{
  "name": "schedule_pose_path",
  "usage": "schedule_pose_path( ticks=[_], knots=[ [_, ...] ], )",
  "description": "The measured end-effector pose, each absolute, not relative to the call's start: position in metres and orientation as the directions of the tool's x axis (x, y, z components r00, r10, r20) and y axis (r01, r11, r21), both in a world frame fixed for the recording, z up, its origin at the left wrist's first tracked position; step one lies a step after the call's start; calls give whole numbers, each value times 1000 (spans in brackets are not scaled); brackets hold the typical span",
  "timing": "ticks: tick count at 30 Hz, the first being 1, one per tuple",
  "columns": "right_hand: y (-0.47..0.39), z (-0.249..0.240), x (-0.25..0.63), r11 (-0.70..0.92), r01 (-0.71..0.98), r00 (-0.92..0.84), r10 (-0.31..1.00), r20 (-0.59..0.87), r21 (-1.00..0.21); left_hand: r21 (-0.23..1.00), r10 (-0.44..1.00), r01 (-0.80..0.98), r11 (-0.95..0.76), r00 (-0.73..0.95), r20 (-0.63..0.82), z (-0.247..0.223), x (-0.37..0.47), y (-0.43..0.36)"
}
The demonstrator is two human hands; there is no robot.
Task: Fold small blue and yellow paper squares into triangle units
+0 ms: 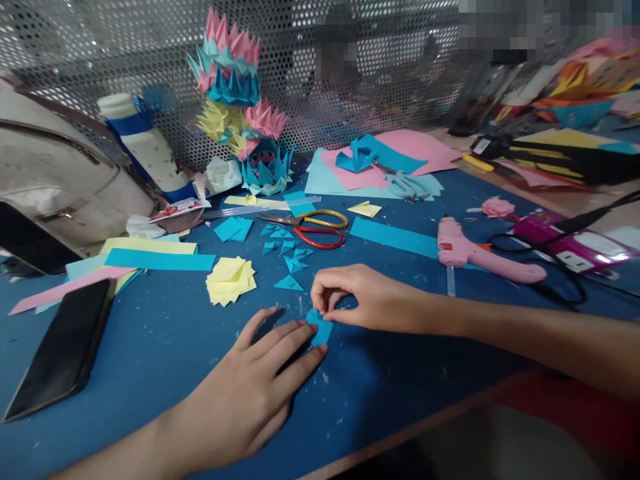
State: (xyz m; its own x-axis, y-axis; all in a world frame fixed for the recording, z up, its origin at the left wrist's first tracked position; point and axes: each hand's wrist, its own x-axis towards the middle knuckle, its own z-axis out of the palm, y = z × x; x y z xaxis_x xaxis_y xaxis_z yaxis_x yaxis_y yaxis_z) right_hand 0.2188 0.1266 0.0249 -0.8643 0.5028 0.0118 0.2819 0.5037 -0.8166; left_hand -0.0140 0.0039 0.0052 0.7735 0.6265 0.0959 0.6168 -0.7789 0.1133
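Note:
A small blue paper piece (321, 331) lies on the blue table in front of me. My left hand (265, 380) rests palm down with its fingers spread, fingertips on the paper's left and lower edges. Thumb and index finger of my right hand (355, 297) pinch the paper's top edge, which is partly hidden by them. Just beyond are several small folded blue triangles (289, 283) and a stack of yellow paper squares (231, 281). Scissors (320, 229) with yellow and red handles lie behind the triangles.
A pink glue gun (480, 257) lies at the right near a magenta power strip (555, 233). A black phone (63, 347) is at the left. Folded-paper towers (267, 167), a bottle (147, 143) and coloured sheets (400, 143) stand or lie at the back.

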Motion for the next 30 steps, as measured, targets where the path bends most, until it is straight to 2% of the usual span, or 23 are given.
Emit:
schedule_pose_path(
  ticks=[5, 12, 15, 17, 20, 23, 30],
  knots=[
    [126, 22, 221, 611, 416, -832, 555, -10, -674, 120, 624, 613, -781, 774, 105, 5, -13, 5],
    [119, 17, 228, 723, 454, -831, 554, 44, -521, 91, 615, 608, -789, 780, 113, 5, -13, 4],
    [119, 20, 227, 730, 523, -805, 593, 26, -440, 82, 617, 611, -787, 779, 111, 5, -14, 3],
    [120, 21, 225, 718, 544, -798, 602, -4, -434, 78, 619, 614, -785, 777, 111, 4, -14, 2],
    [121, 21, 223, 712, 514, -815, 580, -12, -478, 81, 620, 615, -785, 776, 115, 4, -14, 3],
    [120, 17, 224, 750, 443, -837, 543, 74, -491, 83, 621, 615, -784, 775, 119, 3, -14, 3],
    [113, 11, 229, 908, 308, -884, 384, 267, -286, 95, 645, 638, -764, 755, 120, 6, -12, 1]
  ],
)
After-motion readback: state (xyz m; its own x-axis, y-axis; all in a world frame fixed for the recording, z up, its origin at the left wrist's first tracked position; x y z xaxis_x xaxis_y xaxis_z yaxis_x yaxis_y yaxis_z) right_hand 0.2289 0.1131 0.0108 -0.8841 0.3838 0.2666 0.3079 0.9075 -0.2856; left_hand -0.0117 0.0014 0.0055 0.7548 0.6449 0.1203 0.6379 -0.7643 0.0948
